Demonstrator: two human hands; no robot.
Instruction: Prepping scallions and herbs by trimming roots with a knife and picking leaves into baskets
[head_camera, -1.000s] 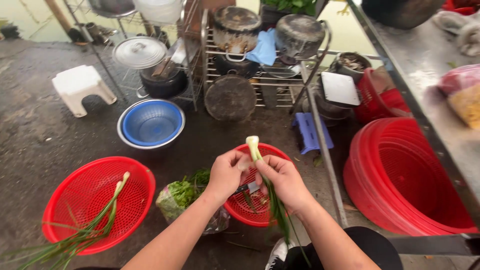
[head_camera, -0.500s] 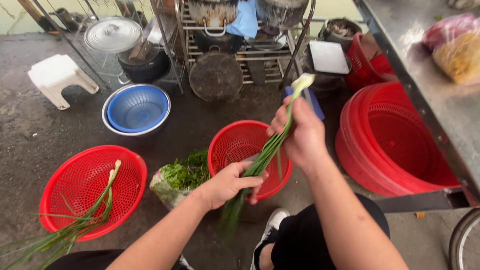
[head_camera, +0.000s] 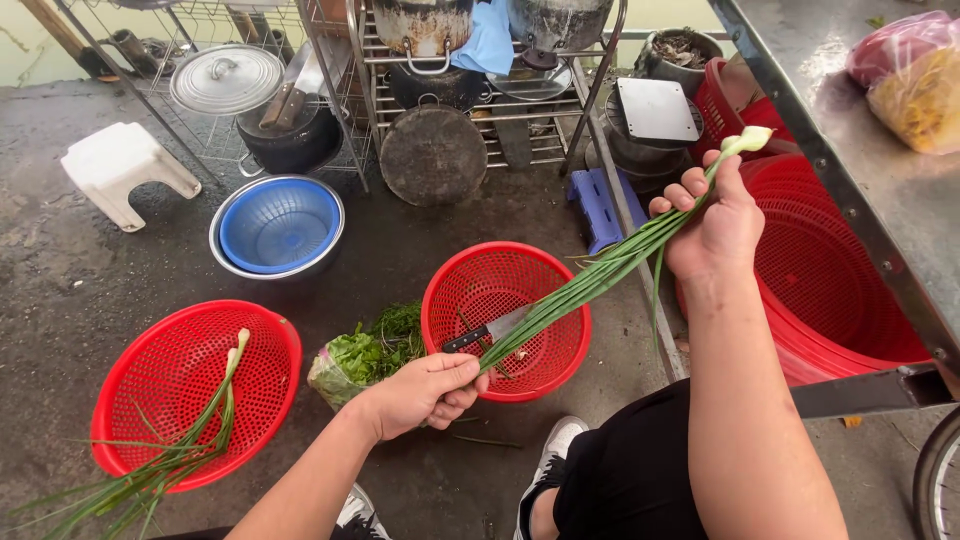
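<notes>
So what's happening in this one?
A person crouches over a wet concrete floor, stretching a green onion between both hands. The right hand holds the white bulb end up high; the left hand pinches the leaf tips low. Beneath it sits a red basket with a knife inside. Another red basket at left holds more green onions, beside a bag of leafy herbs.

Dark, wet concrete floor (head_camera: 60, 300) bearing two red mesh baskets (head_camera: 195, 390) (head_camera: 505, 320), a blue basket nested in a steel bowl (head_camera: 278, 225), a white plastic stool (head_camera: 125, 170), a bag of leafy greens (head_camera: 365, 355), stacked red tubs (head_camera: 840, 290), a small blue stool (head_camera: 600, 205) and a wire rack (head_camera: 480, 110) of blackened pots.
</notes>
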